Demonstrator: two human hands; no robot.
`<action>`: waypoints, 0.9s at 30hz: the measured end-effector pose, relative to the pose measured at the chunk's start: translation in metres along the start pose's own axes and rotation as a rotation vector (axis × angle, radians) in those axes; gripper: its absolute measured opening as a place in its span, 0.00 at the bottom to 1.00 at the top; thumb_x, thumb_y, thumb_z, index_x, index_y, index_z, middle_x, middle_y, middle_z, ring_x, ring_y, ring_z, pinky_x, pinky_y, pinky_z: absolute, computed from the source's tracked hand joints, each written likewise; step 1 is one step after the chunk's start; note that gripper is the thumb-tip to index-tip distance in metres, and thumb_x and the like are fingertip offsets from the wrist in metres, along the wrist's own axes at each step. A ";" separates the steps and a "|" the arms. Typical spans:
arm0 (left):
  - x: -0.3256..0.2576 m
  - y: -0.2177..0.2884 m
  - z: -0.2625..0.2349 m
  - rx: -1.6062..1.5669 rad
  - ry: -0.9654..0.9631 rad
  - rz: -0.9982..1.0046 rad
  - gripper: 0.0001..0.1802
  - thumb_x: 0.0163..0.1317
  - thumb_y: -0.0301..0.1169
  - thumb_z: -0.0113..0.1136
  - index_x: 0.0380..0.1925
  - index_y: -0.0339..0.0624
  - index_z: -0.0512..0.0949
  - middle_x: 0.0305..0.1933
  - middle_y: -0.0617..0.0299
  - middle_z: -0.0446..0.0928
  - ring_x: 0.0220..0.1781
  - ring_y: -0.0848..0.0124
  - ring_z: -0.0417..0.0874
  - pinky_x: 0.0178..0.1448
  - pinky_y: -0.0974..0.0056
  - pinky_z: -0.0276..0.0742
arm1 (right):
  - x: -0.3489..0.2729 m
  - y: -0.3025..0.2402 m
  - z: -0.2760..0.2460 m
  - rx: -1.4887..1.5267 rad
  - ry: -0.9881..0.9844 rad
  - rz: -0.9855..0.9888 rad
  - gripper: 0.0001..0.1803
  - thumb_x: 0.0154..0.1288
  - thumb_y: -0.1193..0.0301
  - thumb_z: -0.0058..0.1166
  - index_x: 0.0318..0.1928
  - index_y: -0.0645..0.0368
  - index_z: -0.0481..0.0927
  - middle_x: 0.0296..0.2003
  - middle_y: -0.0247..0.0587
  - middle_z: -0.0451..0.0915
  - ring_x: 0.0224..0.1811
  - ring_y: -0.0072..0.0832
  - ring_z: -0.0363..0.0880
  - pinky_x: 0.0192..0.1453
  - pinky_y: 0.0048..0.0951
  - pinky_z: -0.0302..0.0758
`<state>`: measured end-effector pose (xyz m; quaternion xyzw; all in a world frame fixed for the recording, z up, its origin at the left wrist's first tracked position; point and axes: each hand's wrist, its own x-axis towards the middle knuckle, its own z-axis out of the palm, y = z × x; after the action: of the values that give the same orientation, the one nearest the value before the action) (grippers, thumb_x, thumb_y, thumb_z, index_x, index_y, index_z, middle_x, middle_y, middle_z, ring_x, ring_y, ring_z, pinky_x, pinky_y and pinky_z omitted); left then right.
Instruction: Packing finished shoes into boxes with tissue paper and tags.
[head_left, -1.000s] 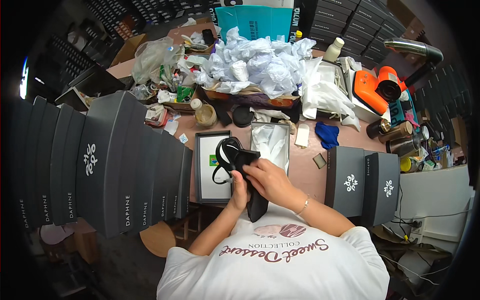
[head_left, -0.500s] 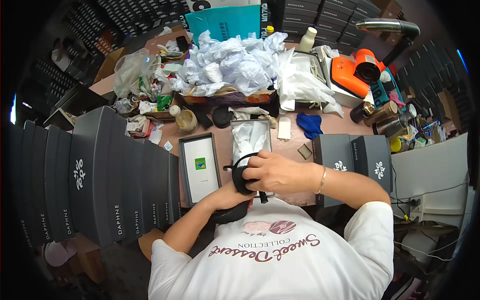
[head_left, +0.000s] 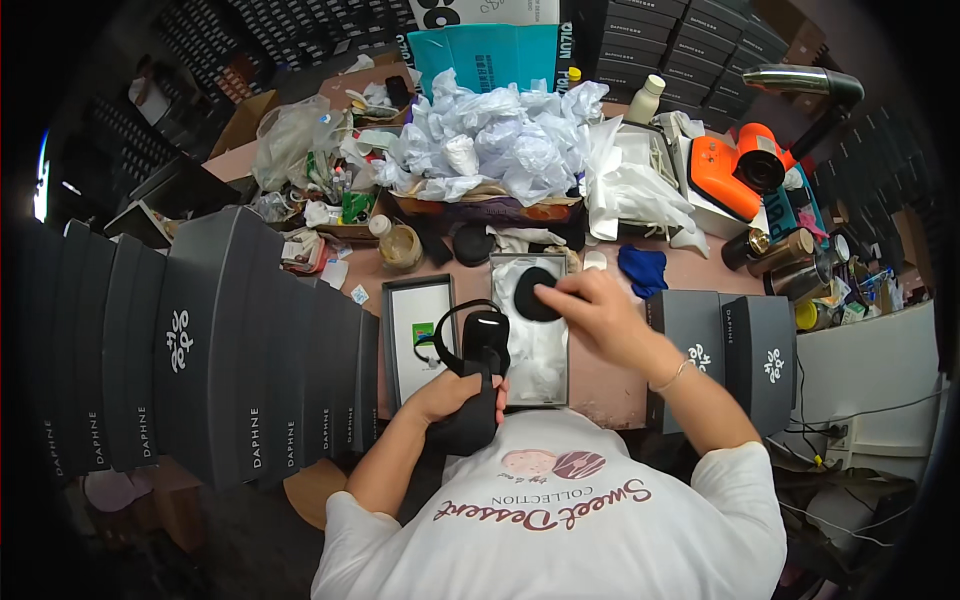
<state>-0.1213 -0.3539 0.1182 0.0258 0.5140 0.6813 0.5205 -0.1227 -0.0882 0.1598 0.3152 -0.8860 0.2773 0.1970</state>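
My left hand [head_left: 450, 395] is closed around a black strappy shoe [head_left: 487, 340], whose thin ankle strap loops up over the box lid. In my right hand [head_left: 605, 315] a round black pad [head_left: 536, 294] is pinched between thumb and fingers. It hovers above an open grey shoe box [head_left: 568, 375] lined with white tissue paper [head_left: 540, 360]. To the left of that box lies a box lid [head_left: 392, 300], white inside with a small green sticker [head_left: 423, 333]; the shoe partly covers it.
Grey shoe boxes stand stacked at left [head_left: 215, 350] and right [head_left: 690, 350]. Behind are a heap of crumpled white paper [head_left: 500, 140], a glue jar [head_left: 400, 248], a blue cloth [head_left: 642, 270], an orange device [head_left: 725, 175] and several cans [head_left: 780, 255].
My right hand has moved away from the shoe, up and to the right, with the round black pad now showing in it. The shoe is tilted more upright in my left hand.
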 end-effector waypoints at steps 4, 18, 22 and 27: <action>0.004 0.013 0.000 -0.067 0.039 0.012 0.13 0.58 0.30 0.58 0.40 0.34 0.75 0.29 0.56 0.78 0.31 0.62 0.83 0.39 0.61 0.81 | 0.010 -0.073 0.057 0.055 0.120 0.242 0.28 0.47 0.83 0.56 0.54 0.61 0.74 0.40 0.49 0.74 0.38 0.43 0.73 0.45 0.39 0.70; 0.023 -0.030 0.013 -0.160 0.108 0.528 0.52 0.55 0.72 0.42 0.63 0.35 0.61 0.43 0.61 0.74 0.46 0.70 0.76 0.54 0.65 0.71 | 0.007 -0.068 0.047 0.477 -0.340 0.133 0.21 0.50 0.78 0.53 0.49 0.61 0.78 0.35 0.43 0.73 0.40 0.39 0.74 0.44 0.36 0.73; 0.024 -0.034 0.000 -0.320 -0.202 0.483 0.52 0.54 0.66 0.54 0.63 0.30 0.58 0.33 0.58 0.72 0.36 0.66 0.78 0.46 0.63 0.77 | -0.027 -0.036 0.003 0.921 -0.564 0.219 0.22 0.49 0.81 0.49 0.48 0.62 0.80 0.37 0.45 0.74 0.38 0.36 0.76 0.46 0.31 0.73; 0.010 -0.025 -0.001 -0.369 -0.318 0.283 0.47 0.57 0.57 0.59 0.62 0.30 0.58 0.31 0.52 0.74 0.34 0.59 0.81 0.44 0.54 0.80 | -0.009 -0.053 -0.036 0.426 0.228 0.373 0.25 0.48 0.85 0.48 0.51 0.63 0.78 0.38 0.47 0.74 0.38 0.36 0.75 0.44 0.28 0.74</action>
<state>-0.1097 -0.3492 0.0943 0.1084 0.2844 0.8167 0.4903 -0.0745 -0.0962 0.2023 0.1478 -0.8227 0.5218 0.1704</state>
